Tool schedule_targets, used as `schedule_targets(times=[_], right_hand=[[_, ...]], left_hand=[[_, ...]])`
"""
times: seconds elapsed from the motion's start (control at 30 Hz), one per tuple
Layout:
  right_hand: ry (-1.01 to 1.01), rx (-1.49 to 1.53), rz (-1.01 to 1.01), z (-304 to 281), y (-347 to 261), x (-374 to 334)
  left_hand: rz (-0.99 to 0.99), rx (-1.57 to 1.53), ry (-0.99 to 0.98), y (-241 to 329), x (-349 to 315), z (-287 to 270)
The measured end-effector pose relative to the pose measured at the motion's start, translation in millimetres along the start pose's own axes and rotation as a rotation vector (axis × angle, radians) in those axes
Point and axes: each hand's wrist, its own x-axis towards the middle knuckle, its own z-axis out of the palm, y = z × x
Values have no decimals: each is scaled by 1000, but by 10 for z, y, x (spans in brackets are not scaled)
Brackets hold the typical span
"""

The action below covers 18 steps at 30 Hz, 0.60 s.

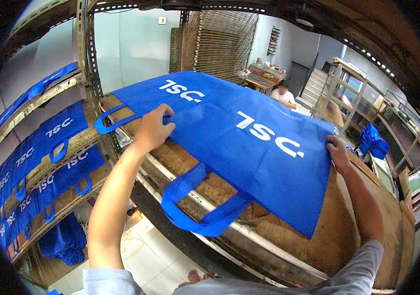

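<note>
A blue tote bag (220, 132) with white print lies flat on the brown board table, its looped handle (185, 223) hanging over the near edge. My left hand (155, 127) is closed in a pinch on its upper left corner. At the far right edge of the same bag, my right hand (338, 151) is closed with the fingers on the fabric edge. A second blue bag (158, 91) lies beside it to the left, partly overlapped, its handle (109, 120) toward the near edge.
Shelves on the left carry several blue bags (47, 132), and a blue bundle (62, 241) sits below them. A person (284, 93) sits beyond the table. Stairs (315, 86), a metal rack (352, 78) and a blue heap (372, 140) stand at the right.
</note>
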Motion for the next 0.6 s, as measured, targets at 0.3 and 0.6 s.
schedule_targets(times=[0.3, 0.6], right_hand=[[-32, -45, 9, 84, -144, -72], [-50, -44, 3, 125, -28, 103]], left_hand=[[38, 166, -50, 25, -91, -53], [-10, 237, -9, -23, -29, 4]])
